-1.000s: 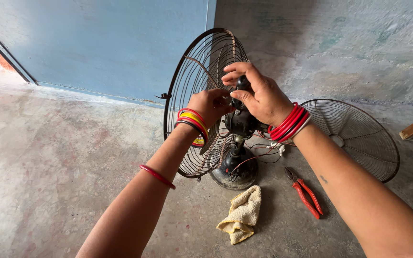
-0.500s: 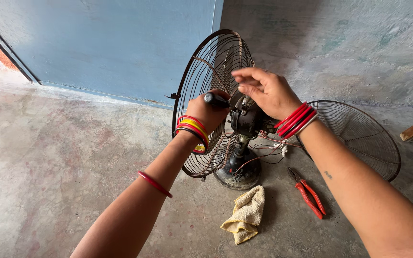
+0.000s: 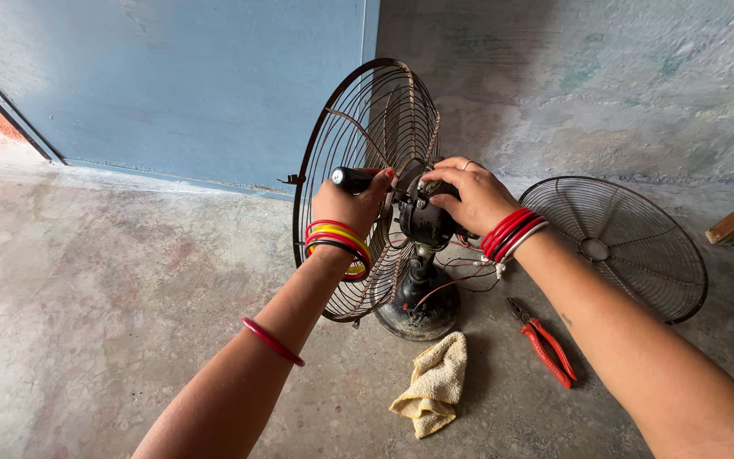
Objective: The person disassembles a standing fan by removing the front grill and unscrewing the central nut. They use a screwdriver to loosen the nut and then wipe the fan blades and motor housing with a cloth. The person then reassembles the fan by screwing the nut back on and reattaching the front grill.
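Both hands had shifted on the fan since half a second earlier; left hand (image 3: 346, 204) had drawn back slightly, fist closed round the black handle of a screwdriver (image 3: 352, 179); right hand (image 3: 469, 197) had dropped from above the motor onto it, fingers now curled over the top of the motor housing (image 3: 425, 223), gripping it; camera had also swung a little. Screwdriver's long axis lay roughly horizontal, butt end left, shaft pointing right toward the motor, tip hidden behind thumb and housing, so could not tell whether it was seated on a screw; left hand sat just beside the motor on its left, right hand touching it from the right; both about equally near. Motor stood upright on its round black base (image 3: 415, 314) on the concrete floor (image 3: 112, 306), rear wire guard (image 3: 367, 161) still fitted behind it; loose red wires trailed from under the motor. Front guard (image 3: 622, 246) lay flat to the right, well apart; red-handled pliers (image 3: 545, 344) and a yellow rag (image 3: 433, 384) lay near the base.
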